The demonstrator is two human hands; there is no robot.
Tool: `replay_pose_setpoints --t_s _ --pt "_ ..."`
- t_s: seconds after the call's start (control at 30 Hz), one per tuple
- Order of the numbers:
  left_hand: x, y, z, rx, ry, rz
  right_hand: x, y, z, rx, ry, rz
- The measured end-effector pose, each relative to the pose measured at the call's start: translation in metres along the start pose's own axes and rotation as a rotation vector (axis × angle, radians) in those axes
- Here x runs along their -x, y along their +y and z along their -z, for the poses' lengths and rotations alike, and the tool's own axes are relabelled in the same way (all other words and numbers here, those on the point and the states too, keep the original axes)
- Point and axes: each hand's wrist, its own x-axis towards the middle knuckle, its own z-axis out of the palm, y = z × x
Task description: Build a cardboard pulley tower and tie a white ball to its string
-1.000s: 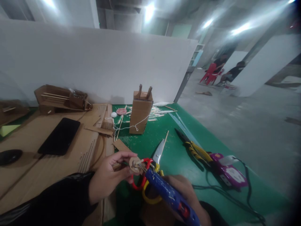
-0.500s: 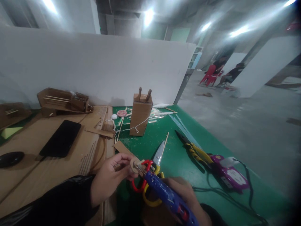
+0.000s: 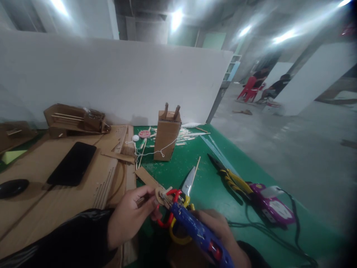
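I should brace the round tan cardboard disc [image 3: 158, 195] and hold the tip of the blue glue gun [image 3: 195, 227] steady beside its pale stick [image 3: 169, 189], going lightly. My left hand [image 3: 124, 219] pinches the disc, fingers nearly closed; my right hand [image 3: 219, 225] curls round the gun, above the red and yellow scissor handles [image 3: 180, 242] on the green table [image 3: 181, 156].

I've got a black phone [image 3: 71, 163] lying on cardboard [image 3: 80, 201], a black mouse [image 3: 13, 188] beside it, yellow-handled pliers [image 3: 232, 180] by a purple power strip [image 3: 272, 206], and, past the white panel [image 3: 119, 80], red chairs [image 3: 250, 89] near two people [image 3: 275, 87].
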Motion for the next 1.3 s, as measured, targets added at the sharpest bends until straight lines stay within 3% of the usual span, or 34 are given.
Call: replay_pose_setpoints --t_s 1.3 --pt "-0.0015 0.0063 0.0007 0.045 0.007 0.001 -0.0007 -0.0021 0.0027 -0.008 -0.025 -0.039"
